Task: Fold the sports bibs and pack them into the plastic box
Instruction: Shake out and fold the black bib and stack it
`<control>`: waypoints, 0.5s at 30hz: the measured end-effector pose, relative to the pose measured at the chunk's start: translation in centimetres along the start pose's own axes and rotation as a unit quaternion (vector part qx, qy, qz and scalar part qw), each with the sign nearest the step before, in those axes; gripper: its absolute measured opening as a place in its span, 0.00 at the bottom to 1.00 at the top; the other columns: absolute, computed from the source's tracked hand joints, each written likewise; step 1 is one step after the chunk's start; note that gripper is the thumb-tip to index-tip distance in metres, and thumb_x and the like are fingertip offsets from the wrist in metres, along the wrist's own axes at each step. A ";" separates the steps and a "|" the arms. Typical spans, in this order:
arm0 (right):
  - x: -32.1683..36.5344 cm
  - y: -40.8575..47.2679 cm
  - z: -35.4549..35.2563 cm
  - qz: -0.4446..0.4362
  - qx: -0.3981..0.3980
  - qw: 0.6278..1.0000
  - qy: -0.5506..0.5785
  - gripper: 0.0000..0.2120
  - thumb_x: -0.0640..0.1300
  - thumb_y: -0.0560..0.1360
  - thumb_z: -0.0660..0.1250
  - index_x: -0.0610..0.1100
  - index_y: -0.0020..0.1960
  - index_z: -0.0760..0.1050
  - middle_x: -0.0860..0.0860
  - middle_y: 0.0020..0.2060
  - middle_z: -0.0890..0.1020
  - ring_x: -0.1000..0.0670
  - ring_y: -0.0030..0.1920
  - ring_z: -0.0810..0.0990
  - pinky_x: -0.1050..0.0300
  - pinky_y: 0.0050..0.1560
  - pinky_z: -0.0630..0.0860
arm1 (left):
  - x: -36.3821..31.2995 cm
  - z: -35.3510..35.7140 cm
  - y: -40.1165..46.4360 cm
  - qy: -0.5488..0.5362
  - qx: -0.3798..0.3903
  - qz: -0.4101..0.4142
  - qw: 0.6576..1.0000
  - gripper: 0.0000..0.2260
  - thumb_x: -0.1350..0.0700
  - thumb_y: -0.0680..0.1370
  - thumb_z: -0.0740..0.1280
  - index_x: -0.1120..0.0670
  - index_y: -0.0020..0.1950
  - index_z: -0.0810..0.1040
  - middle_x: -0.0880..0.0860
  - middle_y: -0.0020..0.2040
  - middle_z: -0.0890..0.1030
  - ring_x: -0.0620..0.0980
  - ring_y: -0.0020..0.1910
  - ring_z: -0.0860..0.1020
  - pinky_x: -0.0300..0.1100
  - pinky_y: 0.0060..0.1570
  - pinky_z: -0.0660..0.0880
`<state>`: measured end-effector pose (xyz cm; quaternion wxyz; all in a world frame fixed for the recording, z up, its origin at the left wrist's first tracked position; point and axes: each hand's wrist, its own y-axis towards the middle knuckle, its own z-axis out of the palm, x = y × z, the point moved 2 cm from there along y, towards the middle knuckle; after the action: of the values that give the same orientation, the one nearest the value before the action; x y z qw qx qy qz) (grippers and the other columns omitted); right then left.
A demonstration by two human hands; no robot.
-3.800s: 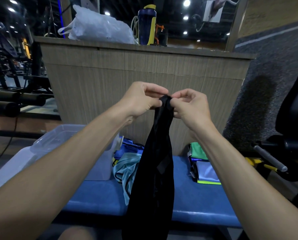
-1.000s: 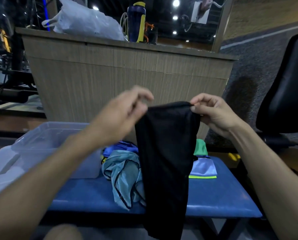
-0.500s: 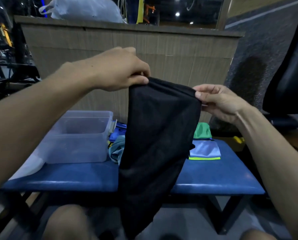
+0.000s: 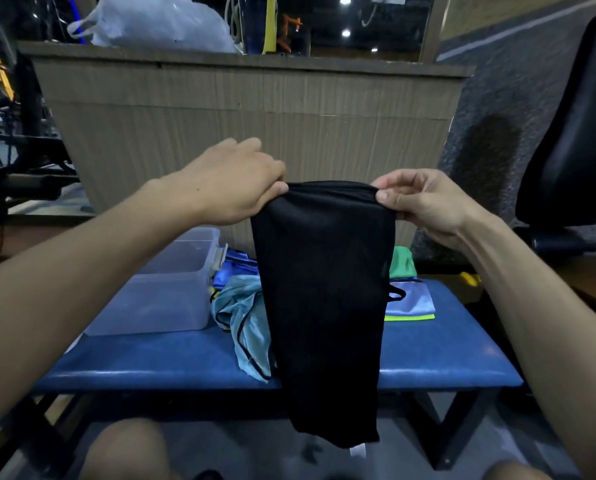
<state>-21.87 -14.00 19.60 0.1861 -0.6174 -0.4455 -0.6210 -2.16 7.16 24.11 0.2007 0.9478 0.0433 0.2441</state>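
My left hand and right hand each pinch a top corner of the black bib, hanging above the blue worktop. The clear plastic box there looks empty.

Two hands are showing: the left hand and the right hand, each pinching one top corner of one black bib. One clear plastic box is sitting on one blue bench. One light-blue bib is lying loose beside the box, partly covering one darker blue bib. One folded stack is showing at least two layers, a pale blue one over a yellow-green one; the exact count cannot be told. One green bib is lying behind the stack. One white plastic bag is resting on one wooden counter. One black chair is standing at the right.
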 end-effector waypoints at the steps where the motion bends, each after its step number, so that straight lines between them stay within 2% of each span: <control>1: 0.0 0.0 0.0 -0.002 0.003 1.000 0.000 0.06 0.35 0.73 0.71 0.43 0.48 0.81 0.50 0.38 0.86 0.54 0.39 0.82 0.62 0.45 0.79 | 0.1 0.1 0.0 -0.019 0.003 -0.012 1.000 0.17 0.44 0.83 0.50 0.52 0.54 0.75 0.52 0.50 0.81 0.55 0.53 0.72 0.54 0.52 0.72; 4: -0.1 -0.4 0.1 0.002 0.029 1.000 -0.007 0.09 0.35 0.72 0.71 0.41 0.52 0.81 0.49 0.40 0.87 0.54 0.41 0.84 0.62 0.48 0.80 | 0.4 0.3 0.1 -0.057 0.008 -0.025 0.998 0.13 0.45 0.84 0.54 0.52 0.52 0.73 0.52 0.49 0.80 0.53 0.51 0.70 0.54 0.52 0.72; 7: -0.2 -0.8 0.0 0.015 0.062 0.998 -0.018 0.14 0.42 0.68 0.76 0.43 0.53 0.84 0.47 0.43 0.87 0.53 0.44 0.84 0.60 0.51 0.80 | 0.5 0.2 0.0 -0.103 -0.039 -0.019 0.994 0.13 0.46 0.84 0.56 0.53 0.52 0.75 0.52 0.51 0.74 0.52 0.51 0.67 0.53 0.53 0.71; 9: -0.5 -0.9 -0.1 0.018 0.069 0.997 -0.038 0.16 0.49 0.64 0.81 0.46 0.51 0.86 0.46 0.45 0.87 0.50 0.47 0.83 0.57 0.53 0.78 | 0.3 0.0 0.1 -0.178 -0.054 -0.029 0.982 0.12 0.47 0.84 0.57 0.52 0.50 0.75 0.50 0.50 0.72 0.51 0.51 0.70 0.48 0.52 0.70; 10: -0.7 -0.9 -0.2 0.018 0.065 0.996 -0.052 0.18 0.51 0.63 0.83 0.47 0.51 0.87 0.44 0.47 0.86 0.47 0.49 0.81 0.55 0.53 0.75 | 0.2 -0.2 0.2 -0.232 -0.046 -0.043 0.971 0.11 0.47 0.85 0.58 0.52 0.49 0.74 0.48 0.48 0.74 0.51 0.49 0.72 0.46 0.48 0.70; 12: -0.9 -0.9 -0.2 0.015 0.049 0.996 -0.078 0.14 0.49 0.67 0.81 0.47 0.51 0.86 0.40 0.47 0.84 0.44 0.49 0.77 0.56 0.49 0.71 | 0.1 -0.6 0.4 -0.301 -0.027 -0.069 0.951 0.11 0.46 0.84 0.60 0.51 0.49 0.76 0.46 0.44 0.78 0.48 0.45 0.76 0.42 0.42 0.70; 15: -1.3 -1.2 -0.5 0.013 0.056 0.990 -0.130 0.07 0.39 0.75 0.73 0.42 0.52 0.84 0.40 0.47 0.83 0.47 0.47 0.79 0.58 0.49 0.73 | -0.5 -1.9 0.5 -0.331 0.000 -0.058 0.942 0.12 0.43 0.82 0.63 0.49 0.50 0.81 0.45 0.44 0.82 0.44 0.43 0.79 0.43 0.42 0.73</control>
<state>-22.90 -14.18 18.04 0.1688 -0.6875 -0.4919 -0.5068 -3.52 7.30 25.63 0.2178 0.9709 0.0294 -0.0956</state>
